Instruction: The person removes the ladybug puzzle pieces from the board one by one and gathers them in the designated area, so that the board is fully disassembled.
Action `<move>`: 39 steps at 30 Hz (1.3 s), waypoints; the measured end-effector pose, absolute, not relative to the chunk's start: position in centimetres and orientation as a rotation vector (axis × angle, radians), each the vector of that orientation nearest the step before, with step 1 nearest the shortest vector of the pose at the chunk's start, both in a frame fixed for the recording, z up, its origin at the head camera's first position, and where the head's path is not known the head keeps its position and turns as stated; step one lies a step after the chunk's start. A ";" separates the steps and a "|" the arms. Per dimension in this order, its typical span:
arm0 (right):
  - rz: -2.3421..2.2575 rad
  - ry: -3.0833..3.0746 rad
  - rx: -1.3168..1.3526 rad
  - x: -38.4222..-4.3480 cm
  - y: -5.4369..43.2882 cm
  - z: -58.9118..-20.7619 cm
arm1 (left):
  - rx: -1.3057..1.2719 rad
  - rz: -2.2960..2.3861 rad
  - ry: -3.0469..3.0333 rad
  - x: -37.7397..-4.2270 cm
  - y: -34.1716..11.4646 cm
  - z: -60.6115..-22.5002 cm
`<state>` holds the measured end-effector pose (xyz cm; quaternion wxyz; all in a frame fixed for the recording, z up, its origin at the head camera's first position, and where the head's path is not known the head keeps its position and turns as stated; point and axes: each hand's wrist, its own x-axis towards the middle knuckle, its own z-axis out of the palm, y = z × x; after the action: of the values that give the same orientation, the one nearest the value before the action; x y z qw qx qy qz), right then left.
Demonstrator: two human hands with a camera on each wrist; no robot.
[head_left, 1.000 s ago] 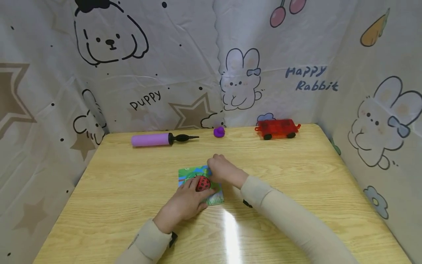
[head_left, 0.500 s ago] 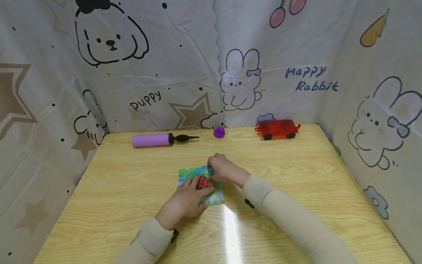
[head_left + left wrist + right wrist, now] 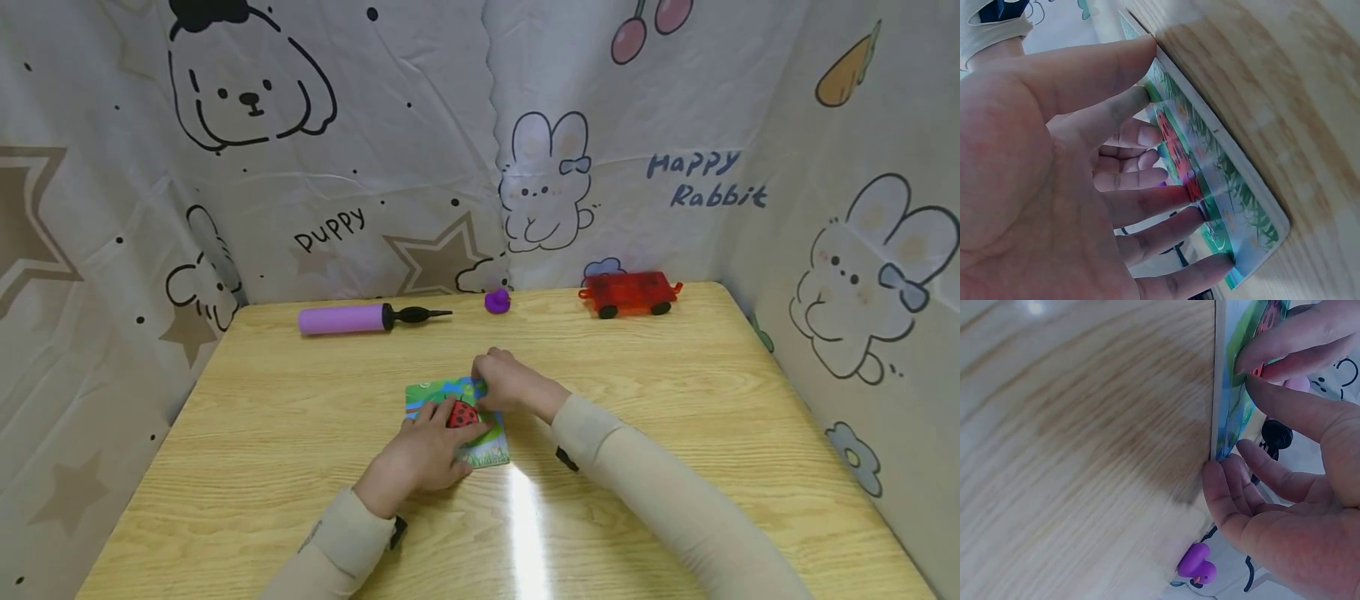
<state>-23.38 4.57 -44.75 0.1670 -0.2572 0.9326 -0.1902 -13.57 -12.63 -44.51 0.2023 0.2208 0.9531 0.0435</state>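
A square, thin jigsaw puzzle (image 3: 495, 454) with a red spotted ladybug (image 3: 462, 414), greenery and grass lies flat on the wooden table. My left hand (image 3: 423, 458) rests on its near left part, fingers stretched and spread over the picture. In the left wrist view, the thumb (image 3: 1110, 65) reaches the puzzle's pale border. At the far right corner, my right hand (image 3: 512, 382) holds the puzzle. In the right wrist view its curled fingers (image 3: 1216, 490) meet the far edge while the thumb (image 3: 1291, 403) touches the picture. Both hands partly cover the picture.
Along the table's back edge lie a purple balloon pump (image 3: 345, 318) with a black nozzle, a small purple rubber duck (image 3: 497, 301) and a see-through red toy wagon (image 3: 630, 294) with black wheels. Cloth with cartoon prints (image 3: 435, 125) hangs behind and at both sides.
My right hand and wrist have shifted very slightly to the right, showing a little more blue at the puzzle's far corner. The left hand stays spread on the puzzle.
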 end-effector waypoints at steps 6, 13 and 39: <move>-0.563 2.644 -0.714 -23.5 4.6 -44.8 | 0.615 0.124 2.657 -13.7 -12.7 -44.5; -0.637 2.671 -0.779 -23.3 5.0 -45.2 | 0.597 0.136 2.650 -13.7 -12.7 -44.3; -0.998 2.625 -0.791 -22.9 16.2 -45.6 | 0.579 0.167 2.674 -13.5 -12.7 -44.3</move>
<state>-22.95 16.16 -45.55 0.1118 -0.2693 0.8940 -0.3401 -13.49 -12.74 -44.29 0.1990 0.2072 0.9560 0.0597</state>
